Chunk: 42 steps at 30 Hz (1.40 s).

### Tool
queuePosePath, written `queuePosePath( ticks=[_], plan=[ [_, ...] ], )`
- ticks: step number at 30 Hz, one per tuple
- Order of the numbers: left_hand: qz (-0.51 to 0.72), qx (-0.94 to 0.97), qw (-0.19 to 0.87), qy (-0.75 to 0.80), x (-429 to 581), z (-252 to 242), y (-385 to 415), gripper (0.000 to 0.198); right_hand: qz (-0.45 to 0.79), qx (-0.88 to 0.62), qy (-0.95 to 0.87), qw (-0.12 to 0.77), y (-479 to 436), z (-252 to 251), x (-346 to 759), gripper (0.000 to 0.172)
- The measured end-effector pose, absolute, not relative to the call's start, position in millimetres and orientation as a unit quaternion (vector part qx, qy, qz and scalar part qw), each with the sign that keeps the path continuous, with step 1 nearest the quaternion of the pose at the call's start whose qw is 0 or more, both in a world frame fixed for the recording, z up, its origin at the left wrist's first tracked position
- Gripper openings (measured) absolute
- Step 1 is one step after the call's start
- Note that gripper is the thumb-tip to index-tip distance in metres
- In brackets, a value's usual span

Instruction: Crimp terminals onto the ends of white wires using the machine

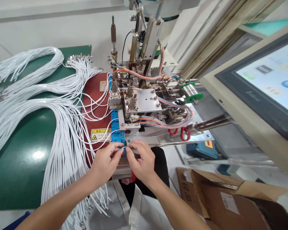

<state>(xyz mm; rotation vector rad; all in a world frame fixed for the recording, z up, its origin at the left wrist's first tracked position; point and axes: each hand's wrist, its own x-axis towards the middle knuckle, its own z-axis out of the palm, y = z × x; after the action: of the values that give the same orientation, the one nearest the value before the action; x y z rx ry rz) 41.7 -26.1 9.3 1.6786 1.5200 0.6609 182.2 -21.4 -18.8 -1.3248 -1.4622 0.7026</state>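
Head view: left hand (105, 161), right hand (143, 158), wire (125, 147) at blue fixture's (116, 137) edge

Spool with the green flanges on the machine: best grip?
Probably the rim of the near green flange, coming from the right with the right hand. The flange stands out wider than the spool's wound core, and that side faces a gap before the monitor, while hoses crowd the left. Can't tell how the spool is fixed.
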Motion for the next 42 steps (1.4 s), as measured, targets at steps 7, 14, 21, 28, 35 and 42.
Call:
queuePosePath(
  ticks=[7,14,21,28,35,42],
  plan=[
    [0.187,0.767,0.282,0.545,23,15,-9,0.015,0.332,-0.588,-0.626,0.391,-7,-36,194,0.013],
    [0.182,0.780,0.229,0.553,22,2,-1,0.019,0.369,-0.621,-0.606,0.333,-5,-34,191,0.015],
    [0.167,0.774,0.227,0.567,23,3,2,0.019,0.418,-0.608,-0.603,0.303,2,-35,195,0.019],
    [0.168,0.780,0.229,0.558,22,-1,1,0.020,0.317,-0.590,-0.662,0.336,6,-49,187,0.032],
    [0.098,0.826,0.126,0.540,24,6,-6,0.023,0.376,-0.607,-0.591,0.377,3,-60,180,0.036],
    [0.118,0.853,0.081,0.502,17,6,-15,0.029,0.425,-0.604,-0.470,0.483,5,-55,196,0.037]
  ],
)
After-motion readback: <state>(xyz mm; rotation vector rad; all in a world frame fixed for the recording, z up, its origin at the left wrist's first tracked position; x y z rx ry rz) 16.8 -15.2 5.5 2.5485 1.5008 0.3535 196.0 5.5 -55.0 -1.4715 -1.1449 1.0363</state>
